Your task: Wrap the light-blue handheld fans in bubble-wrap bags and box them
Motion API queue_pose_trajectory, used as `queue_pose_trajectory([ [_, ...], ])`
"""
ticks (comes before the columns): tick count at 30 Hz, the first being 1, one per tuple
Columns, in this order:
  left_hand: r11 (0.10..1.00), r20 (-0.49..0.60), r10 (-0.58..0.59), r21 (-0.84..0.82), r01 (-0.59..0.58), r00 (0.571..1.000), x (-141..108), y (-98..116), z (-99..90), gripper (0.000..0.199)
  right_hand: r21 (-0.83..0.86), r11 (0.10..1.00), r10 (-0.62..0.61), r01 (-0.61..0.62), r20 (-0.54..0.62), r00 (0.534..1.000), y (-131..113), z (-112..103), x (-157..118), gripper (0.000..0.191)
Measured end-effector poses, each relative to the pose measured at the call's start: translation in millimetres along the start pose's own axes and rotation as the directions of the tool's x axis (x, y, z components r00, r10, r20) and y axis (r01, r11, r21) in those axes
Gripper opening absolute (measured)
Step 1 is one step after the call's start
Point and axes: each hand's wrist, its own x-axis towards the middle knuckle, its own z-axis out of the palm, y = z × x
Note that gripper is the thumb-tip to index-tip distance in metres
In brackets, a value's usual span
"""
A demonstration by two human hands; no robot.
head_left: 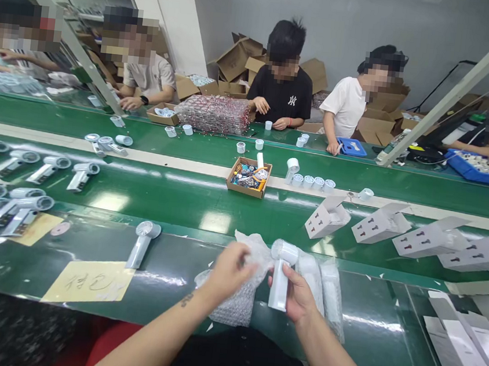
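Observation:
My right hand [298, 296] grips a white handheld fan [281, 274] upright by its handle, over the near green bench. My left hand [229, 271] pinches a clear bubble-wrap bag [236, 304] right beside the fan's head. More bubble-wrapped pieces [323, 284] lie just right of my hands. Another bare fan [142, 242] rests on the bench to the left.
Several fans [49, 168] lie on the belt at left. Folded white boxes [380, 223] line the belt at right, flat cartons [472, 346] at the near right. A small parts box [248, 177] sits mid-belt. Yellow paper [89, 282] lies near left. Several people work across the belt.

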Motion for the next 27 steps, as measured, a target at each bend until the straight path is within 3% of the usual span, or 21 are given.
queue_pose_trajectory([
  [3, 0.999, 0.288, 0.052, -0.001, -0.053, 0.956, -9.7, -1.8, 25.8, 0.064, 0.058, 0.997, 0.057, -0.057, 0.007, 0.998, 5.0, 5.9, 8.8, 0.031],
  [6, 0.997, 0.365, 0.058, -0.062, -0.038, 0.929, -2.1, -7.3, 32.7, 0.067, 0.121, 0.987, 0.104, -0.106, 0.021, 0.994, 6.4, 9.9, 9.2, 0.03],
  [8, 0.994, 0.332, 0.088, -0.089, -0.062, 0.939, 2.4, -9.2, 31.7, 0.043, 0.162, 0.98, 0.116, -0.119, 0.03, 0.993, 5.6, 12.8, 5.7, 0.03],
  [10, 0.991, 0.223, 0.09, -0.114, -0.065, 0.971, 3.0, -8.8, 30.0, 0.018, 0.19, 0.975, 0.114, -0.119, 0.035, 0.993, 3.9, 16.7, 1.5, 0.031],
  [11, 0.989, 0.161, 0.062, -0.142, -0.039, 0.985, 2.4, -8.0, 28.8, 0.015, 0.199, 0.973, 0.111, -0.115, 0.035, 0.993, 2.4, 18.7, -0.4, 0.03],
  [13, 0.975, 0.085, -0.027, -0.217, 0.045, 0.996, 1.1, -6.2, 24.5, 0.019, 0.218, 0.971, 0.096, -0.1, 0.029, 0.995, -2.9, 21.9, -3.7, 0.03],
  [16, 0.936, 0.081, -0.144, -0.314, 0.162, 0.986, 2.1, -5.3, 12.5, 0.028, 0.225, 0.974, 0.037, -0.031, -0.021, 0.999, -17.0, 23.4, -10.2, 0.026],
  [19, 0.921, 0.087, -0.174, -0.339, 0.194, 0.981, 5.2, -5.1, -0.3, 0.034, 0.197, 0.98, -0.013, 0.019, -0.032, 0.999, -30.6, 22.0, -23.5, 0.026],
  [22, 0.928, 0.055, -0.158, -0.332, 0.167, 0.986, 6.0, -1.3, -6.0, 0.03, 0.068, 0.996, 0.049, -0.056, 0.099, 0.994, -32.4, 22.8, -44.0, 0.032],
  [24, 0.948, 0.029, -0.119, -0.293, 0.123, 0.992, 4.0, 3.9, -6.1, 0.024, -0.077, 0.989, 0.14, -0.126, 0.222, 0.965, -26.7, 25.4, -56.6, 0.039],
  [27, 0.979, 0.088, -0.018, -0.202, 0.036, 0.996, -1.5, 12.9, -4.6, 0.018, -0.215, 0.963, 0.227, -0.165, 0.308, 0.924, -15.8, 28.3, -63.5, 0.057],
])
